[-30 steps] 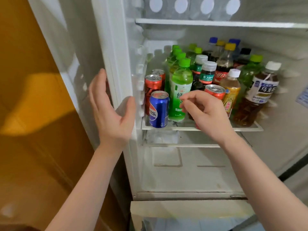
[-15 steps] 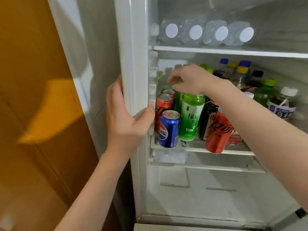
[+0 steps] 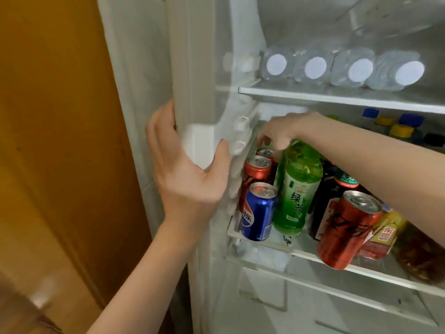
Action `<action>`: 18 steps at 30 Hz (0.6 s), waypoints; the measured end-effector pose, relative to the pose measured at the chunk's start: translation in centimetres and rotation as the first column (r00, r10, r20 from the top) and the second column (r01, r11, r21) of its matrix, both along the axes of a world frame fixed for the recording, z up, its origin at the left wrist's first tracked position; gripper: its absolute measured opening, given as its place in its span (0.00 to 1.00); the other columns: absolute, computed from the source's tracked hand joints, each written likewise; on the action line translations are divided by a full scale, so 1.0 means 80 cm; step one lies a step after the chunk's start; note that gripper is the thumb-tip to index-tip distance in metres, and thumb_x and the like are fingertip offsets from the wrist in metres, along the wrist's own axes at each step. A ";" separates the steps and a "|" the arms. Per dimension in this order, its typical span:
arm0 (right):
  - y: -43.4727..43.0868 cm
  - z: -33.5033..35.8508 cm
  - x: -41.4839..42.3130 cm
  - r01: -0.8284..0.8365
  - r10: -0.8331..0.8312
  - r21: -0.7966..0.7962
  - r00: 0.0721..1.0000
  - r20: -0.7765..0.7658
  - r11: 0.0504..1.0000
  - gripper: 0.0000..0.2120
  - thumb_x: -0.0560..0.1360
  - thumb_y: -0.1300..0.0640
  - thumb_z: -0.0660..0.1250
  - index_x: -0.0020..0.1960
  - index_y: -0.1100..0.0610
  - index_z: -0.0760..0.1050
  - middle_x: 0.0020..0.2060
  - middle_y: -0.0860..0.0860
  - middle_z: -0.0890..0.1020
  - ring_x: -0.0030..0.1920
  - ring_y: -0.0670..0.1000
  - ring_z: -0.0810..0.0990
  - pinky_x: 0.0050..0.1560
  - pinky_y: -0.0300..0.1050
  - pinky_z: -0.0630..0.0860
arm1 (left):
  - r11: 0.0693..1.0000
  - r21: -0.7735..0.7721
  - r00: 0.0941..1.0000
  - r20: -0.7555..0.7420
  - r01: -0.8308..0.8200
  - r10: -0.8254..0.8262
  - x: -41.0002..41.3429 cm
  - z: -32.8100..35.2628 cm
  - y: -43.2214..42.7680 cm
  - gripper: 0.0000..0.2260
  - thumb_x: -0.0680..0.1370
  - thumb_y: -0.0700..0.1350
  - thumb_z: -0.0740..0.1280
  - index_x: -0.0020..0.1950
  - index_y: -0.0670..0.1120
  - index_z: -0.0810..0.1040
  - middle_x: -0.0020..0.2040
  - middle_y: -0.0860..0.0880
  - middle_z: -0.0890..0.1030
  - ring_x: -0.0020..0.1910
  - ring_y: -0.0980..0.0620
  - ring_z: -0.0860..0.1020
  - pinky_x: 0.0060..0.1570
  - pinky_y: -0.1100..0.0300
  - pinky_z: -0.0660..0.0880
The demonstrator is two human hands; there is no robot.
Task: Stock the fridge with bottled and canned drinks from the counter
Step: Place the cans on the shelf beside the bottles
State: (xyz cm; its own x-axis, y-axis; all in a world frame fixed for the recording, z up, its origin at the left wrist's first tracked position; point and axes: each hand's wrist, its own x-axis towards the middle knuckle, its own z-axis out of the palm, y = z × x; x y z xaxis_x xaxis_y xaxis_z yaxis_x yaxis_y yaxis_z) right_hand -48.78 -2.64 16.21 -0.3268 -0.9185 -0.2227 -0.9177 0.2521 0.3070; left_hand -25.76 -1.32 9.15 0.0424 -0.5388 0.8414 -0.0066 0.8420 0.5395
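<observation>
Left hand (image 3: 190,179): fingers straight, thumb spread, pressed on the fridge frame (image 3: 192,68), likely bracing.
Right hand (image 3: 284,131): fingers curled round the green tea bottle (image 3: 298,196) top, probably straightening it.
Drinks: packed on the middle shelf (image 3: 301,254).

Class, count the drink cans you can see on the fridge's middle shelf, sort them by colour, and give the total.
Red cans: 3
Blue cans: 1
Total: 4

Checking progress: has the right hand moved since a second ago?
Yes. The right hand went from right of the blue can to above it, farther back.
</observation>
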 end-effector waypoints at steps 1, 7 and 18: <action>-0.003 -0.002 -0.004 -0.005 0.005 0.003 0.999 0.033 1.000 0.36 0.64 0.58 0.77 0.69 0.50 0.68 0.64 0.50 0.72 0.54 0.51 0.75 0.43 0.43 0.75 | 0.986 -0.080 0.990 -0.012 -0.143 0.143 -0.004 -0.006 0.007 0.33 0.70 0.42 0.72 0.70 0.37 0.63 0.67 0.45 0.66 0.67 0.52 0.65 0.68 0.64 0.61; -0.012 -0.011 -0.018 -0.123 0.123 0.017 0.992 0.007 0.992 0.34 0.64 0.53 0.77 0.68 0.51 0.70 0.63 0.50 0.73 0.51 0.49 0.71 0.48 0.40 0.71 | 0.788 -0.553 0.948 -0.008 -0.270 0.319 -0.062 -0.069 0.042 0.17 0.74 0.36 0.67 0.60 0.46 0.69 0.64 0.42 0.65 0.66 0.40 0.63 0.70 0.51 0.60; -0.012 -0.003 -0.050 -0.118 0.129 -0.098 0.985 0.116 0.988 0.31 0.64 0.54 0.78 0.64 0.52 0.72 0.56 0.51 0.73 0.53 0.52 0.75 0.52 0.45 0.76 | 0.996 -0.011 0.816 0.574 0.087 -0.064 -0.101 -0.124 0.029 0.14 0.75 0.48 0.59 0.56 0.45 0.79 0.57 0.50 0.77 0.58 0.52 0.71 0.59 0.57 0.71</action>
State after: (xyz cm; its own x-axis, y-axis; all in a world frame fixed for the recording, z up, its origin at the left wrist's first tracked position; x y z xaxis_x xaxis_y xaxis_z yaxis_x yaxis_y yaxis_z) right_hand -52.81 -3.61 15.98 -0.1848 -0.9684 -0.1676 -0.9726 0.1558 0.1725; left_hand -33.80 0.97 -0.76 -0.4928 -0.4897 0.7193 -0.2408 0.8711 0.4281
